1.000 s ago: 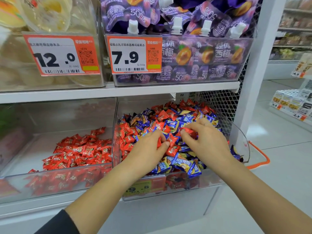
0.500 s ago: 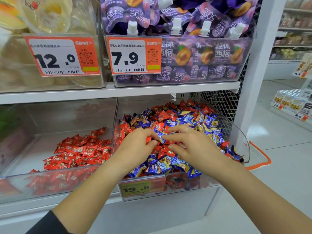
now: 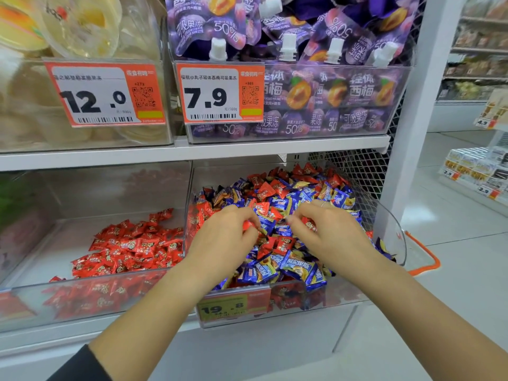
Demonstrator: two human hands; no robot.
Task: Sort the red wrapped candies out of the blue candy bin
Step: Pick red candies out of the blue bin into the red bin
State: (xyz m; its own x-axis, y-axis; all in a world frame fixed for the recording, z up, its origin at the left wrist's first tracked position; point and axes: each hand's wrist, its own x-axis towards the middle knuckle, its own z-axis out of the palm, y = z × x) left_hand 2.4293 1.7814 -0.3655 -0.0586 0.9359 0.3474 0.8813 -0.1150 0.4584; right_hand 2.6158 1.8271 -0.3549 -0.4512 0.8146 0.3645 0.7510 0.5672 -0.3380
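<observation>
A clear bin (image 3: 316, 299) on the lower shelf holds a heap of blue wrapped candies (image 3: 297, 266) mixed with red wrapped candies (image 3: 280, 244). Both my hands are down in the heap's middle. My left hand (image 3: 228, 237) has its fingers curled round red candies, one showing at its fingertips (image 3: 248, 224). My right hand (image 3: 324, 232) pinches a red candy (image 3: 309, 224) between thumb and fingers. To the left, a second clear bin (image 3: 90, 301) holds only red candies (image 3: 129, 248).
The upper shelf carries a bin of purple jelly pouches (image 3: 316, 86) and a bin of yellow jelly cups (image 3: 77, 28), with price tags 7.9 and 12.0. A white upright post (image 3: 412, 119) stands right of the bins. An orange basket handle (image 3: 423, 257) lies on the floor.
Both hands have shifted slightly within the heap and closed on red candies. The camera view has drifted a little; the bins have not moved.
</observation>
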